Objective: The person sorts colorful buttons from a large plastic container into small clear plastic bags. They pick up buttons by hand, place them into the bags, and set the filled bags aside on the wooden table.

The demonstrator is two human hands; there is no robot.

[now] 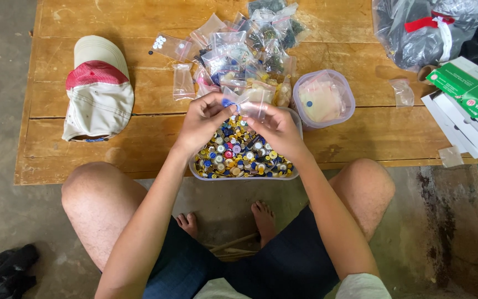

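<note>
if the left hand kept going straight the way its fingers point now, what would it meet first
The left hand points right, at the small clear bag it already pinches, and just beyond that the right hand. Depth is hard to judge, but nothing else seems to lie between them.

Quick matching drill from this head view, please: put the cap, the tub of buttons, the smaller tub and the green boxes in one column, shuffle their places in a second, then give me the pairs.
1. cap
2. tub of buttons
3. smaller tub
4. green boxes

A. right edge of the wooden table
B. left part of the table
C. under both hands, at the near edge
D. just right of the hands, holding a clear bag

Pairs: 1-B, 2-C, 3-D, 4-A
</note>
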